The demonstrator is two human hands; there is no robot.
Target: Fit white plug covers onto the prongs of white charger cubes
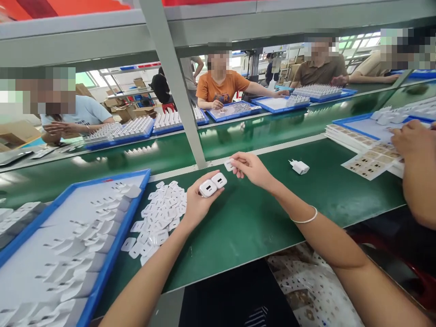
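Observation:
Two white USB charger plugs (213, 184) sit side by side in my left hand (198, 202), their port faces turned up toward me. My right hand (251, 169) pinches a small white cover piece (229, 165) just to the right of the chargers, apart from them. Beside my left hand a loose pile of similar flat white pieces (160, 213) lies on the green table (238, 236). A single white charger (299, 167) with its pins pointing left rests on the table to the right of my right hand.
At left, a blue-rimmed tray (119, 240) holds rows of white chargers. A metal post (177, 86) rises beyond my hands. On the right, a co-worker's hand (413, 141) works over another tray, near a sticker sheet (371, 161). Several people sit across the green conveyor.

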